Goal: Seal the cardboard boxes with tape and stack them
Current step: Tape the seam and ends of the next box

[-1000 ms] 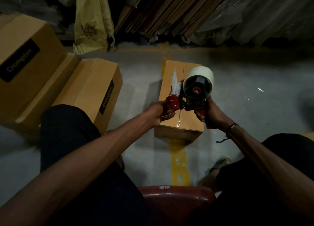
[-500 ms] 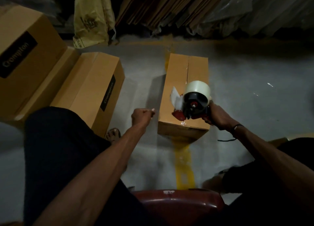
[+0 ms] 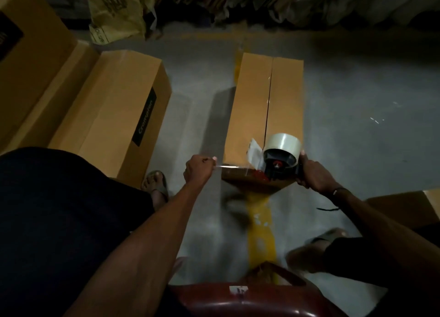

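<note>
Mid-frame, our left hand [image 3: 198, 169] pinches the thin, sticky tape [image 3: 229, 166] by its end; our right hand [image 3: 314, 177] grips the rigid dispenser [image 3: 278, 159] over the stiff box [image 3: 252, 107].

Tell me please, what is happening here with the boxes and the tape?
A seated person is sealing a cardboard box that lies on the floor in front of them. The right hand grips a tape dispenser at the near end of the box. The left hand pinches the free end of the tape and holds it stretched out to the left. The seam along the top of the box looks mostly untaped. More boxes sit to the left.
</note>
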